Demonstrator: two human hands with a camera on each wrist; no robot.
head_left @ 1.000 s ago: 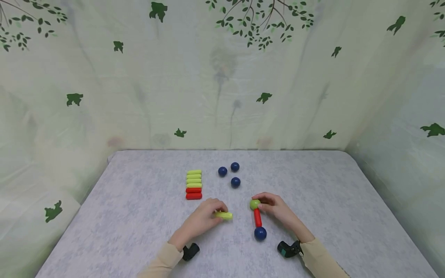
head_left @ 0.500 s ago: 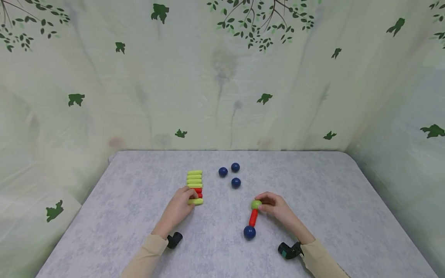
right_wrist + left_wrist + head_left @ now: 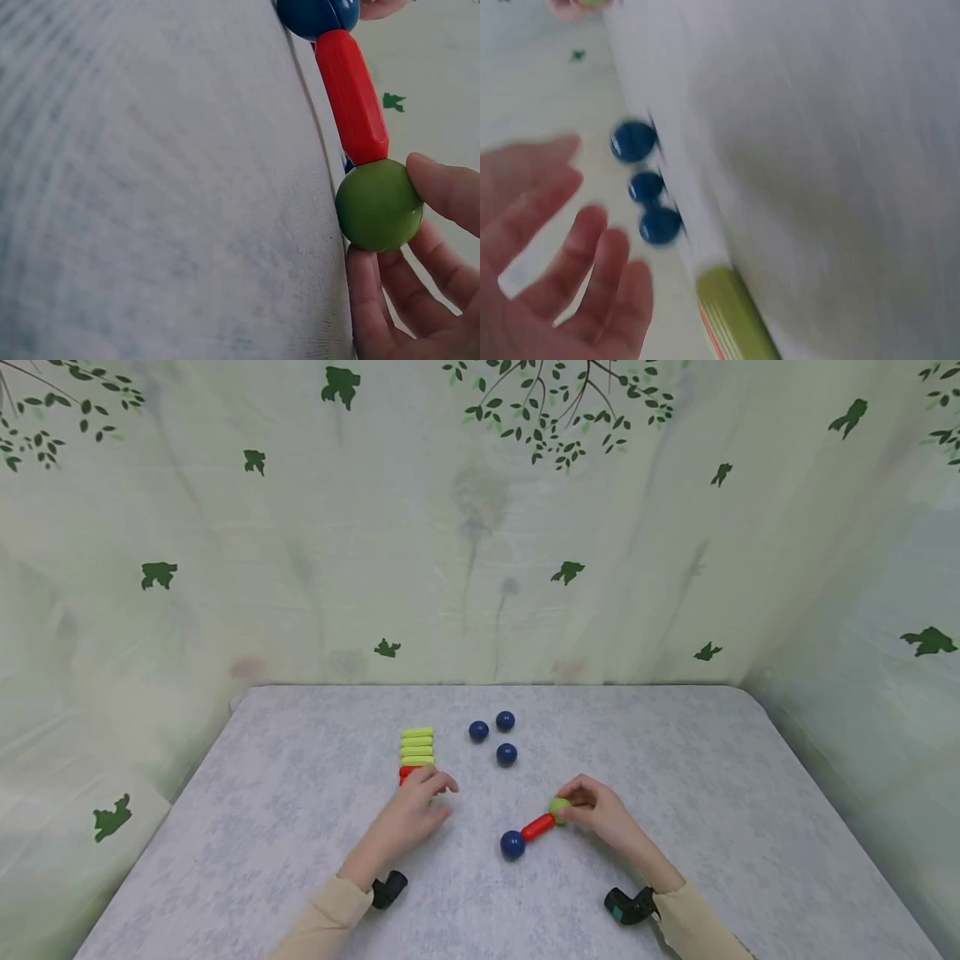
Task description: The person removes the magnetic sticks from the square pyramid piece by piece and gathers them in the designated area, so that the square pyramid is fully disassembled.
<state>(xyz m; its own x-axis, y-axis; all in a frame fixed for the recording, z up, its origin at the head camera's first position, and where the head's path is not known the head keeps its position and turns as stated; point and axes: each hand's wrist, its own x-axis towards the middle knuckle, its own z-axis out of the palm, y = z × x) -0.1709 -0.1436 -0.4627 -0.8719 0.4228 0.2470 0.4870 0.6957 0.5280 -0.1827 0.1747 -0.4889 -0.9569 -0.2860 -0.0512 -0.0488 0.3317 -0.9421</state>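
My right hand pinches a green ball between thumb and fingers. A red rod joins that ball to a dark blue ball, which points left and toward me in the head view. My left hand holds nothing; its fingers are spread and slightly bent, just right of a row of rods. In that row lie several yellow-green rods and red rods, the near end partly hidden by the hand. The left wrist view shows the nearest yellow-green rod lying flat.
Three loose dark blue balls lie farther back, between the rods and the right hand. A grey cloth-like surface covers the table. Behind it hangs a pale curtain with green leaf and bird shapes.
My left hand has set a yellow-green rod at the near end of the row, let go and shifted right. My right hand has swung the blue-ball end of the joined piece leftward.
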